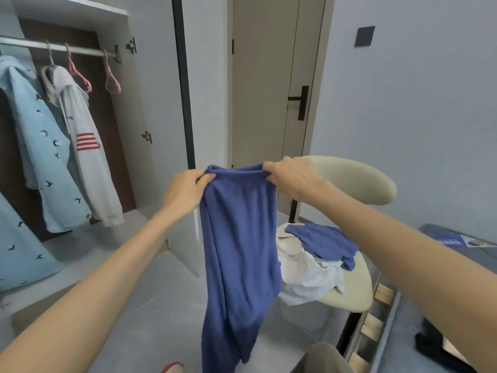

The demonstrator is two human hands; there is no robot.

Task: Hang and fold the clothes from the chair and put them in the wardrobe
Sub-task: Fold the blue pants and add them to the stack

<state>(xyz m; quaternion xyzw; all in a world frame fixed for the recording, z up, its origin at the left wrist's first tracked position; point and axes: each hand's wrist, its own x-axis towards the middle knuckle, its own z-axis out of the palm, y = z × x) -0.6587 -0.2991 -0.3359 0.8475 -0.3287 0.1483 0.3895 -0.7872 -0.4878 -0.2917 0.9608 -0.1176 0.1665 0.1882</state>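
Left hand (185, 193), right hand (291, 180), pinching blue trousers (239, 251)

The trousers (239, 238) hang in the centre. The wardrobe (150, 103) stands at ten o'clock, the door (263, 90) at twelve, and the chair (349, 179), with clothes (309, 273) on its seat, at four.

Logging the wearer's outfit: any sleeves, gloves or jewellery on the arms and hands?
No sleeves show: the left forearm and right forearm are bare to the frame edge. The left hand and right hand are gloveless, with no watch, bracelet or ring visible.
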